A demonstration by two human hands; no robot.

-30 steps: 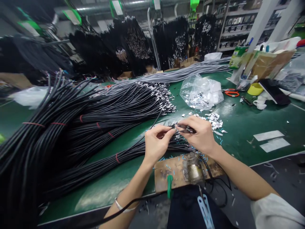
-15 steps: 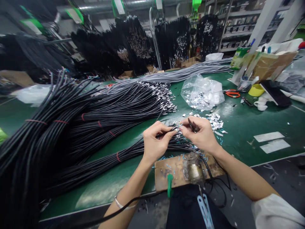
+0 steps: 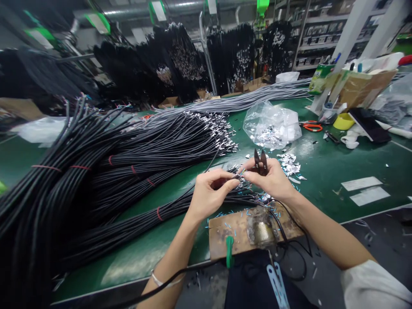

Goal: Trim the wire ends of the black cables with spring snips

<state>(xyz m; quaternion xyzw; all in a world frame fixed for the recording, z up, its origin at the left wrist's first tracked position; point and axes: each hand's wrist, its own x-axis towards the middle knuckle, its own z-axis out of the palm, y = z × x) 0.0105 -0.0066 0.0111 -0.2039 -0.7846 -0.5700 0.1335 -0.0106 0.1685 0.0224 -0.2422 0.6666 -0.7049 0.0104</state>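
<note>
My left hand (image 3: 209,193) pinches the end of a thin black cable (image 3: 180,198) from the bundle lying across the green table (image 3: 322,171). My right hand (image 3: 272,178) meets it fingertip to fingertip and holds small dark cutters (image 3: 260,161), whose jaws point up and away from me. Black cable bundles (image 3: 128,159) tied with red bands fan out to the left, their ends tipped with shiny metal terminals (image 3: 222,133).
A clear plastic bag of metal terminals (image 3: 272,124) lies beyond my hands, with loose terminals (image 3: 289,163) scattered beside it. A wooden board (image 3: 244,227) with a green clamp sits at the table edge. Orange scissors (image 3: 312,125), a yellow cup (image 3: 343,121) and boxes stand at right.
The cutters in my right hand have swung from lying flat toward the left to pointing up. Both hands stay together at the cable end.
</note>
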